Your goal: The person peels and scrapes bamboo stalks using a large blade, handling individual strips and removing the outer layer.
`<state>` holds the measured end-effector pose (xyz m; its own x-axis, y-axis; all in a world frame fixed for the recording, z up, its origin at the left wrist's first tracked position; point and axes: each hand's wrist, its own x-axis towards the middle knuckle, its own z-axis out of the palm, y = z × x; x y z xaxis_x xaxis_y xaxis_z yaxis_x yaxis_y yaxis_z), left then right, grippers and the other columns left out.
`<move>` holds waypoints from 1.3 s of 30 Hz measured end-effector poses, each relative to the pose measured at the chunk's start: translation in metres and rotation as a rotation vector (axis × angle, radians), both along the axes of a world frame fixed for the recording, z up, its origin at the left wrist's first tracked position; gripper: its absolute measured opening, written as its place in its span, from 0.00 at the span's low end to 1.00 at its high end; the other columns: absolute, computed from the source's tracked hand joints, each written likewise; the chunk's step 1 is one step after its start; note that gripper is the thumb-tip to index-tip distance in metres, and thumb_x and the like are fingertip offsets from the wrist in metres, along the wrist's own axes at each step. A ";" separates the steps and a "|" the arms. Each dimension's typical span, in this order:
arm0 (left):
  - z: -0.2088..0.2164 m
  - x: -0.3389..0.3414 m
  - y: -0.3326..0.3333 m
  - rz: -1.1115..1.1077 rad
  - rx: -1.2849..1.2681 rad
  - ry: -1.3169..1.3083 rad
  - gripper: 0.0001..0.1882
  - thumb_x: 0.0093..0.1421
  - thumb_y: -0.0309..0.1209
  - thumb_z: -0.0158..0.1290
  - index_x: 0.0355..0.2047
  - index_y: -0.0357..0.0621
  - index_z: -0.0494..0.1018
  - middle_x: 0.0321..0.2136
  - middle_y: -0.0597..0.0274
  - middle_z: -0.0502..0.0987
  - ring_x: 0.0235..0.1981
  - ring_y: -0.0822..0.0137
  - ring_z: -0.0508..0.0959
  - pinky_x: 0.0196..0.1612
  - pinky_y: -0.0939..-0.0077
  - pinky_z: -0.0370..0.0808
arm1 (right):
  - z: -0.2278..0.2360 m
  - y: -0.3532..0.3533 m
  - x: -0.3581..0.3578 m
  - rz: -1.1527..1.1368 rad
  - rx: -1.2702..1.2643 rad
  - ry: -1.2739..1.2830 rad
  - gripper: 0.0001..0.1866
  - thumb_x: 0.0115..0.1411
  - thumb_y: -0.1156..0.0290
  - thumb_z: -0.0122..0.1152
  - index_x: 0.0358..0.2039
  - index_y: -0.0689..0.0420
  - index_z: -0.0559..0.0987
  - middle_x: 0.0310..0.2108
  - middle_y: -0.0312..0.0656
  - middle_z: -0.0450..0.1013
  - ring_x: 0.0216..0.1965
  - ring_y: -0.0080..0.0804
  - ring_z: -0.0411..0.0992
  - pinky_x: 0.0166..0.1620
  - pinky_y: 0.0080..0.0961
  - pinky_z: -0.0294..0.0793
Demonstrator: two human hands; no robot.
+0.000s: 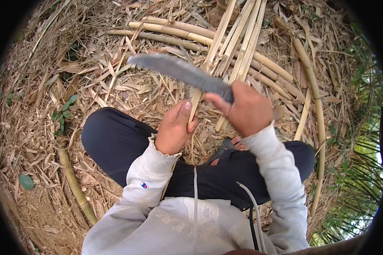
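The left hand (174,127) is closed around the lower part of a split bamboo strip (195,102), its thumb pressed along the pale, flat length, which runs up and away from the fingers. The right hand (250,110), just to the right of that strip, is wrapped around the handle end of a knife (181,72), hiding the grip; its thumb points leftward beneath the blade. The blade is dark grey metal, broad and curved, tip to the left, crossing above the strip; whether the two touch cannot be told. Near the frayed left cuff sits a small rounded emblem (144,185) in white, red and blue, and the front of the grey sweatshirt (157,221) carries worn, broken patches of pale print. Dark, smooth trousers (115,140) cover the folded legs, with a sandal (221,151) between them. Beyond the hands, straight, flat-sided strips (242,38) lie over round, yellowish bamboo poles (170,30). Dry, papery leaf litter (42,127) spreads all around, with green foliage (357,187) at the right edge.
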<state>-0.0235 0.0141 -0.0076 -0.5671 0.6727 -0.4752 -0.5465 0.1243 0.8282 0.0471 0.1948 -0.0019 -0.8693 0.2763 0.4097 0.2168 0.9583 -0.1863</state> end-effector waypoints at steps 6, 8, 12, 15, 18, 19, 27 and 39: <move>0.007 0.003 0.002 0.002 -0.038 0.096 0.19 0.72 0.42 0.34 0.30 0.43 0.65 0.14 0.72 0.60 0.09 0.80 0.56 0.12 0.85 0.54 | 0.000 0.024 -0.012 -0.014 0.100 -0.019 0.37 0.49 0.29 0.56 0.15 0.56 0.68 0.11 0.41 0.68 0.12 0.38 0.70 0.16 0.30 0.69; 0.006 0.003 0.004 0.029 -0.008 -0.018 0.18 0.72 0.41 0.34 0.30 0.43 0.64 0.14 0.72 0.60 0.09 0.80 0.55 0.12 0.85 0.54 | 0.001 -0.008 -0.002 0.081 -0.098 -0.051 0.35 0.50 0.33 0.58 0.18 0.57 0.69 0.14 0.45 0.68 0.16 0.44 0.70 0.20 0.36 0.69; -0.003 0.007 -0.008 0.024 0.072 -0.025 0.18 0.72 0.41 0.34 0.32 0.42 0.63 0.14 0.73 0.59 0.09 0.81 0.55 0.11 0.86 0.53 | -0.001 0.019 -0.023 -0.104 -0.149 -0.089 0.35 0.54 0.32 0.54 0.20 0.58 0.71 0.16 0.46 0.70 0.18 0.46 0.72 0.23 0.39 0.71; 0.008 0.005 -0.010 -0.018 0.044 -0.010 0.20 0.72 0.45 0.34 0.33 0.42 0.64 0.14 0.72 0.59 0.09 0.81 0.56 0.12 0.87 0.54 | 0.005 0.061 -0.001 -0.238 -0.217 -0.110 0.34 0.57 0.34 0.52 0.21 0.58 0.72 0.16 0.47 0.70 0.19 0.46 0.72 0.25 0.39 0.71; -0.003 0.008 -0.009 -0.003 0.006 -0.007 0.20 0.72 0.46 0.34 0.33 0.43 0.65 0.15 0.71 0.61 0.09 0.81 0.57 0.12 0.87 0.55 | 0.017 0.017 0.005 -0.053 -0.208 -0.177 0.32 0.57 0.36 0.54 0.22 0.58 0.71 0.17 0.47 0.70 0.19 0.47 0.71 0.24 0.39 0.70; -0.002 0.010 -0.009 0.000 -0.006 -0.002 0.20 0.72 0.45 0.34 0.33 0.42 0.65 0.15 0.71 0.61 0.09 0.81 0.57 0.12 0.86 0.55 | 0.017 -0.001 0.007 0.042 -0.178 -0.160 0.32 0.55 0.35 0.55 0.22 0.57 0.70 0.17 0.46 0.70 0.19 0.46 0.72 0.24 0.39 0.71; -0.019 0.019 -0.018 0.060 -0.066 0.396 0.16 0.72 0.35 0.34 0.34 0.39 0.67 0.16 0.68 0.63 0.10 0.79 0.59 0.12 0.84 0.56 | 0.020 -0.033 0.005 0.323 -0.153 -0.097 0.34 0.52 0.34 0.58 0.19 0.58 0.70 0.16 0.43 0.69 0.16 0.39 0.73 0.19 0.31 0.72; 0.005 0.009 -0.004 0.005 -0.208 0.273 0.17 0.72 0.39 0.35 0.34 0.40 0.68 0.15 0.71 0.63 0.13 0.80 0.61 0.17 0.83 0.59 | -0.006 0.030 -0.012 0.034 0.006 -0.077 0.34 0.51 0.33 0.56 0.18 0.57 0.69 0.15 0.45 0.67 0.15 0.45 0.70 0.20 0.35 0.69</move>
<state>-0.0147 0.0104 -0.0025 -0.6956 0.5739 -0.4321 -0.3090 0.3040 0.9012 0.0352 0.2244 -0.0082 -0.9072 0.2436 0.3429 0.1973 0.9664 -0.1647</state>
